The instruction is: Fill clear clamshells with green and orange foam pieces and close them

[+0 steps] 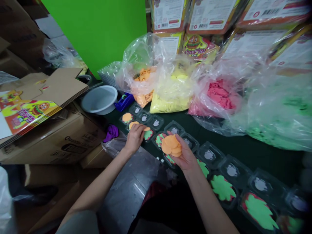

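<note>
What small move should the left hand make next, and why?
Probably let go and go back to the orange stack in the right hand: the left hand already presses one orange disc into a tray, while nearby trays show only red and green.

A dark green table (246, 151) bears clear trays (210, 154), plastic bags (174, 87) and a bowl (99, 99).

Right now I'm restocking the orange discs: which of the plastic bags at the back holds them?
The leftmost bag, nearest the white bowl. Its contents are orange; the bags to its right hold yellow, pink and green pieces.
</note>
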### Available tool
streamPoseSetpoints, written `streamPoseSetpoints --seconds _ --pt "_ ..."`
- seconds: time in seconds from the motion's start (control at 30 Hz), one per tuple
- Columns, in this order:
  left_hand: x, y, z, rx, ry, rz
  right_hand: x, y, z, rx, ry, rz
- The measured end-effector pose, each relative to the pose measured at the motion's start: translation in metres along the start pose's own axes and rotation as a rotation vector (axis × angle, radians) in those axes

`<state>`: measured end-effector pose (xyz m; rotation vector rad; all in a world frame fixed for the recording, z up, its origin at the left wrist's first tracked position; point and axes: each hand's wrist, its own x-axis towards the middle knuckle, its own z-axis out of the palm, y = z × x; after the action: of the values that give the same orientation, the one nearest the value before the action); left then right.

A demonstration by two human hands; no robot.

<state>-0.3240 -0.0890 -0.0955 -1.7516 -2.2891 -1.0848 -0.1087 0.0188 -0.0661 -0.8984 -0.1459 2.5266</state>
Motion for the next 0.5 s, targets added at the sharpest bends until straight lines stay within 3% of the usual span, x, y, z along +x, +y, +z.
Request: streamPoseSetpoints --seconds 0.3,0.4,0.5 --pt "-0.03 0.007 0.005 0.111 -0.05 0.056 -0.01 0.001 0.0 -0.02 0.009 -0.033" --pt "-0.033 0.008 0.002 0.091 -0.087 0.06 -0.009 0.002 0.001 -0.007 0.022 -0.033" --pt "-0.026 0.025 -0.003 0.055 -0.065 0.038 -0.007 0.001 0.002 0.004 0.026 -0.033"
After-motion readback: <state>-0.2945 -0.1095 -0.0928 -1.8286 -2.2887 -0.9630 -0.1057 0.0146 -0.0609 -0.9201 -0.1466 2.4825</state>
